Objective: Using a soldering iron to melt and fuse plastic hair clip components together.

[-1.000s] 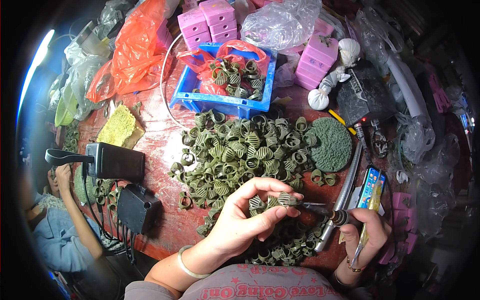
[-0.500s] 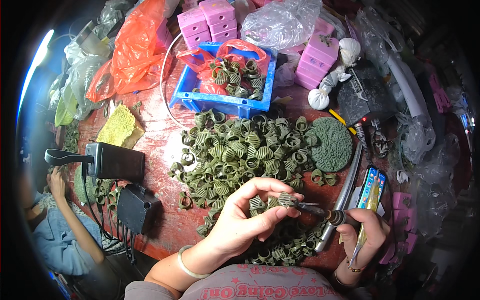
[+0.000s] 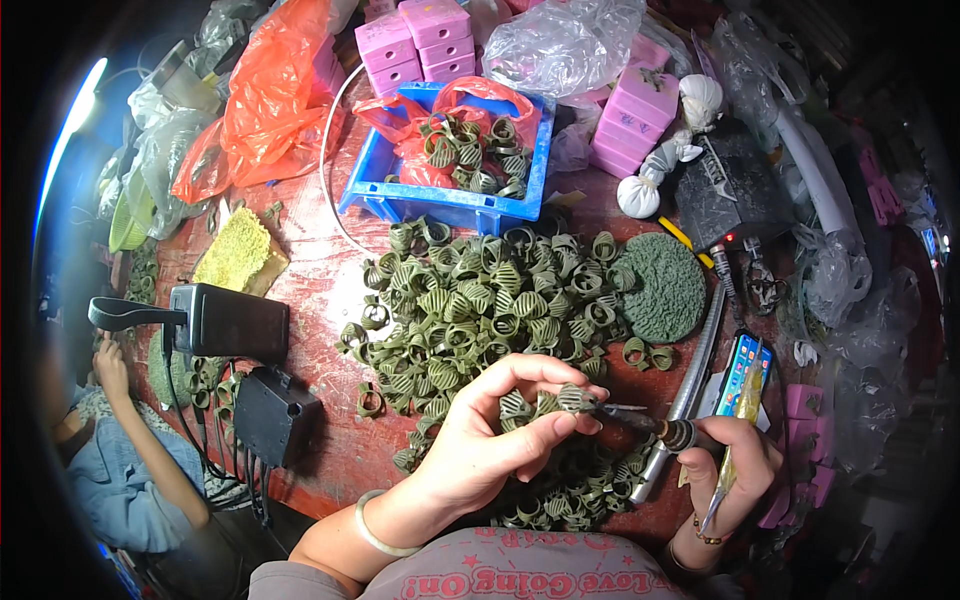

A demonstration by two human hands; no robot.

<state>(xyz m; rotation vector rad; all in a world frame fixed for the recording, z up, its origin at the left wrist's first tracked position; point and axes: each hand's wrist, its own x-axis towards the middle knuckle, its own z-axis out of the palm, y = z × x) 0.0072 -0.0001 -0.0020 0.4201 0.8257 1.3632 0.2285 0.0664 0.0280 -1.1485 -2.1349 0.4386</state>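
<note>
My left hand [image 3: 490,445], thumb and fingers closed in a pinch, holds a few green wax rings [image 3: 577,399] with striped tops. My right hand [image 3: 742,462] grips a wax pen [image 3: 678,434] with a dark round collar and a thin metal tip. That tip points left and lies close to the held ring; whether they touch I cannot tell. A gold-coloured slender pointed tool [image 3: 748,392], perhaps tweezers, also passes between my right fingers. Beyond my left hand spreads a large heap of similar green wax rings [image 3: 480,300], with more of them below my hands.
Behind the heap is a blue bin [image 3: 430,205] holding rings and red plastic. To the right lie a round green pad [image 3: 660,288], a tapered metal ring mandrel [image 3: 700,345], a phone [image 3: 735,375] and a black box [image 3: 735,185]. Black devices [image 3: 235,325] and another person's arm [image 3: 155,450] are at left.
The wax pen and my right hand have shifted very slightly right, away from the held rings. My left hand stays in place.
</note>
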